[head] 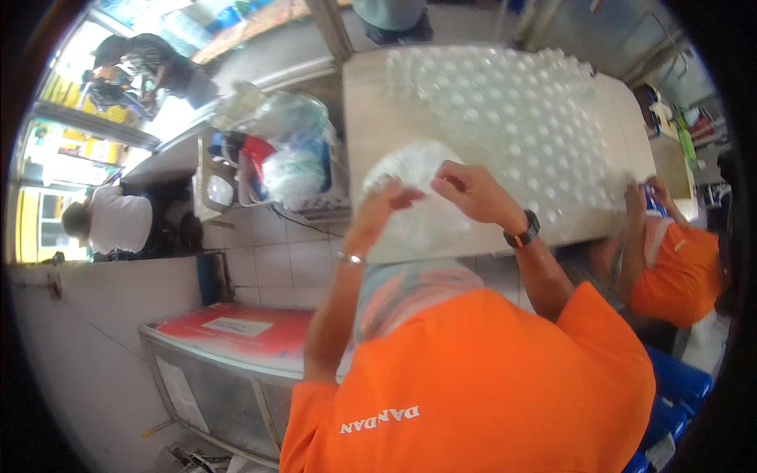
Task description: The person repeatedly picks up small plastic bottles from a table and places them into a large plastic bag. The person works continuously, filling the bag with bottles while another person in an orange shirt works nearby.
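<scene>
A clear plastic bag [423,230] lies bunched at the near edge of the pale tabletop [369,100]. My left hand [393,198] is over the bag's left side, blurred, with its fingers apart; whether it touches the plastic is unclear. Above the bag's right side, my right hand [458,183] has its fingers curled in; whether they pinch some thin plastic cannot be made out. Many small clear containers with whitish round tops, perhaps filled cups [511,118], stand close together across the table behind and to the right of the bag.
A person in an orange shirt [677,272] works at the table's right end, hands on something blue. Left of the table, a crate [334,171] holds plastic bags. A glass-sided case with a red top [236,331] stands behind at lower left. Other people are beyond the counter.
</scene>
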Demonstrator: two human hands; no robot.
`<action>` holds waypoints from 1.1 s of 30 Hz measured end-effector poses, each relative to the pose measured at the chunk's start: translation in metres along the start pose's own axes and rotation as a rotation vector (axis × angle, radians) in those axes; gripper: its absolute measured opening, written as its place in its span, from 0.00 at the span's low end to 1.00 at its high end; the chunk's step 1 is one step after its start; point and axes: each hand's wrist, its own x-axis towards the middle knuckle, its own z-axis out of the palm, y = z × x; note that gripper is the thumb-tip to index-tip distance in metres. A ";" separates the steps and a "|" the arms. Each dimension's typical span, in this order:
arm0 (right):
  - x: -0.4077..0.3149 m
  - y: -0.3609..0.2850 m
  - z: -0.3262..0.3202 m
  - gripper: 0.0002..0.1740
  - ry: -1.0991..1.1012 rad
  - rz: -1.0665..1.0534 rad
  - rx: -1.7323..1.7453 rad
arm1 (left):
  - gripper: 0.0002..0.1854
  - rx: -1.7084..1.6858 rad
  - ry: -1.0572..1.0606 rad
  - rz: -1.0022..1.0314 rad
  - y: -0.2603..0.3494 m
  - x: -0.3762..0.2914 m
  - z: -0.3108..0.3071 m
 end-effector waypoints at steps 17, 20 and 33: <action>-0.084 0.018 0.098 0.28 0.315 0.207 -0.360 | 0.20 0.775 -0.006 -0.048 0.071 0.039 -0.010; -0.079 0.011 0.102 0.29 0.246 0.083 -0.452 | 0.21 0.756 -0.010 -0.021 0.071 0.039 -0.007; -0.053 -0.007 0.075 0.11 -0.043 0.271 -0.696 | 0.19 1.145 0.031 0.443 0.070 0.028 -0.014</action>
